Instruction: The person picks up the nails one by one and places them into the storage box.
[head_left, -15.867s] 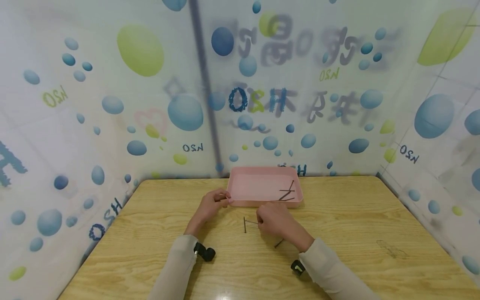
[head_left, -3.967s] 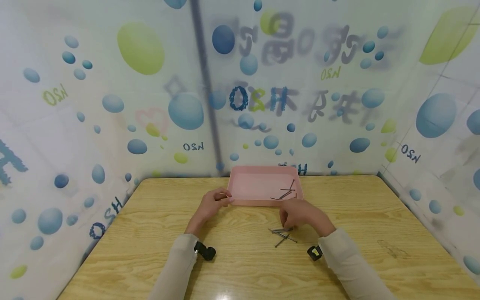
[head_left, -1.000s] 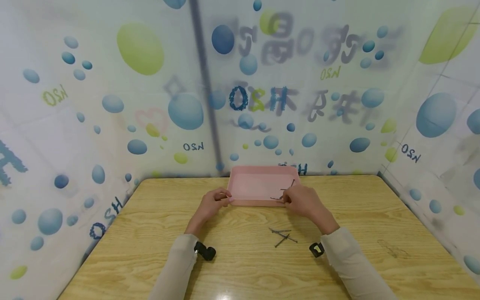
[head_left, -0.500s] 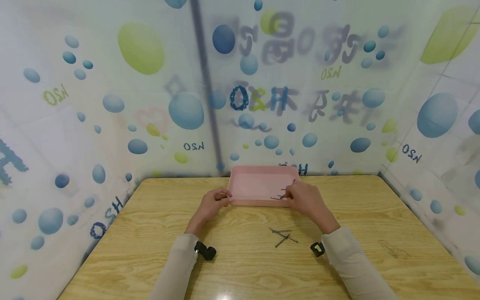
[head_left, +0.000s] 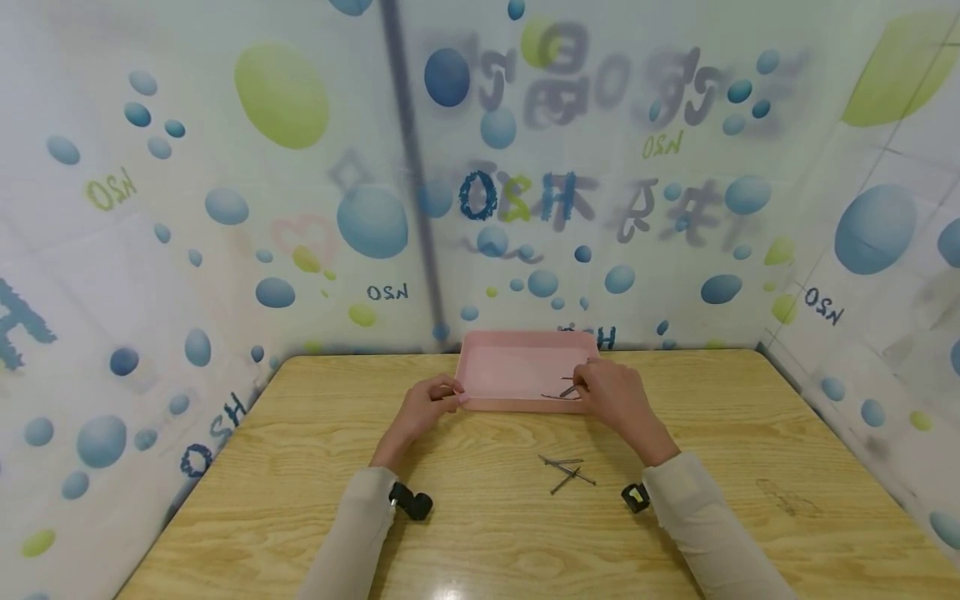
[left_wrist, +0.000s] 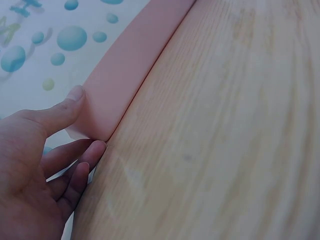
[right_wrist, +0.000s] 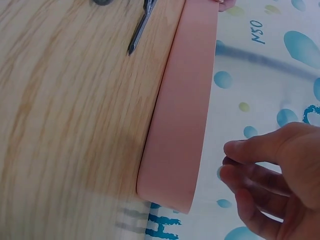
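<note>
A shallow pink tray (head_left: 510, 406) lies at the back edge of the table, with several dark nails (head_left: 567, 390) in its right end. My left hand (head_left: 422, 410) holds the tray's front left corner; in the left wrist view the thumb rests at the rim and the fingers curl below. Over the right end of the tray hovers my right hand (head_left: 617, 407), covering some of the nails. The right wrist view shows that hand (right_wrist: 290, 175) loosely bent beyond the tray wall (right_wrist: 175, 110), thumb and index tips close together and no nail visible between them.
Several crossed nails (head_left: 573, 472) lie in a small pile on the wooden table (head_left: 480, 533), in front of the tray. A white sheet (head_left: 637, 233) printed with blue and green spots rises behind the table and along both sides.
My right hand has gone from the nail pile to the tray since four seconds ago. A nail at its fingertips one second ago no longer shows there. The left hand keeps its place.
</note>
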